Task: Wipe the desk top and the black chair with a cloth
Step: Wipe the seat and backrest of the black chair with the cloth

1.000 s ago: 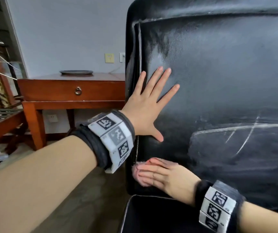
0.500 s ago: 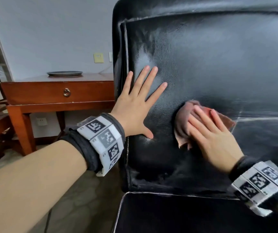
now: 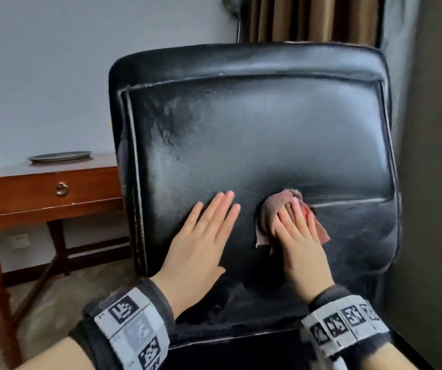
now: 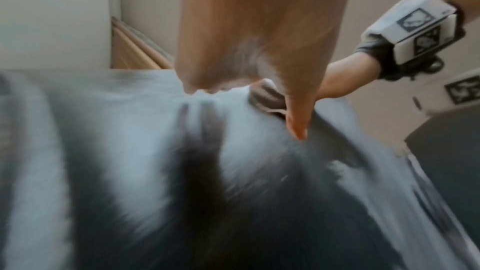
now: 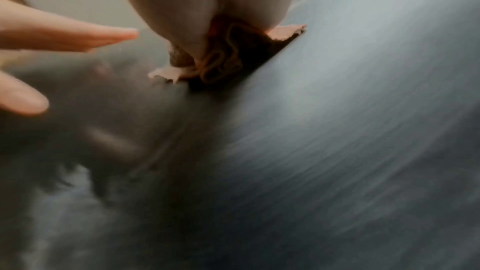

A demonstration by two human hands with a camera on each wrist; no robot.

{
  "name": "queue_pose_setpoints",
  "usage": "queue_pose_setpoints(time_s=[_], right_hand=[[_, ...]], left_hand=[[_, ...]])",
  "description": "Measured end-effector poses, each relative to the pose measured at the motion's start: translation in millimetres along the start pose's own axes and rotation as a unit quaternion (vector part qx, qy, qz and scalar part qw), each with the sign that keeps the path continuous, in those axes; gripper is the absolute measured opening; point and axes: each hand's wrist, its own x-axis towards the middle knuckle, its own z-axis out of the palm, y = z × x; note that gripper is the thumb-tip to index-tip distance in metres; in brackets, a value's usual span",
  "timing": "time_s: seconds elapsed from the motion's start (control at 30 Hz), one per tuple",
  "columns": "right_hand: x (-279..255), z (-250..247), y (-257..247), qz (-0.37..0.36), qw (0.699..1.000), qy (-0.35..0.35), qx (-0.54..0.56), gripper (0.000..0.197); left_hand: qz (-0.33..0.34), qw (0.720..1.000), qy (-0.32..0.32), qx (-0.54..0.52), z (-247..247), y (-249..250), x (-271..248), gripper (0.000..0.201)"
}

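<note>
At far left stands a reddish-brown wooden bench (image 3: 41, 182) with one drawer and a dark flat plate (image 3: 60, 156) on top, well apart from the work. Beside it rises the padded backrest of a black leather chair (image 3: 254, 124). The left hand (image 3: 201, 244) lies flat on the backrest, fingers straight, holding nothing, bracing it. Just right of it, the right hand (image 3: 298, 236) presses a crumpled pinkish-brown cloth (image 3: 269, 209) against the leather with fingers extended. Wiping well probably means firm, overlapping strokes, with the left hand steadying the chair against tipping.
</note>
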Motion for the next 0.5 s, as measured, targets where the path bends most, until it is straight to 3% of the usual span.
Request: queue_pose_setpoints(time_s=[0.07,0.13,0.2,0.23,0.27,0.33,0.4,0.5], right_hand=[[-9.4,9.2,-13.8,0.010,0.999,-0.005,0.037,0.051],[-21.8,16.1,-16.1,0.069,0.994,-0.048,0.071,0.054],[-33.3,19.6,-6.5,0.104,0.983,-0.094,0.115,0.090],[-37.7,17.5,-0.5,0.095,0.983,-0.091,0.132,0.093],[-37.6,13.2,4.7,0.080,0.981,-0.083,0.155,0.087],[-35.9,4.2,16.4,0.017,0.980,-0.012,0.200,0.053],[-35.1,-5.2,22.6,-0.032,0.958,0.022,0.283,0.056],[-41.5,-11.6,27.1,-0.011,0.951,0.080,0.299,0.060]], left_hand=[[0.065,0.996,0.054,-0.041,8.7,32.7,8.4,0.107],[0.105,0.989,0.099,-0.046,19.5,69.1,22.3,0.080],[0.085,0.990,0.099,-0.045,32.9,94.4,36.4,0.072],[0.069,0.991,0.105,-0.053,38.7,102.3,43.7,0.071],[0.059,0.989,0.122,-0.062,43.7,107.5,50.5,0.069],[0.047,0.982,0.160,-0.086,50.3,111.7,61.7,0.065],[0.048,0.976,0.179,-0.111,53.0,112.4,69.9,0.062],[0.065,0.976,0.173,-0.118,51.8,108.3,74.5,0.058]])
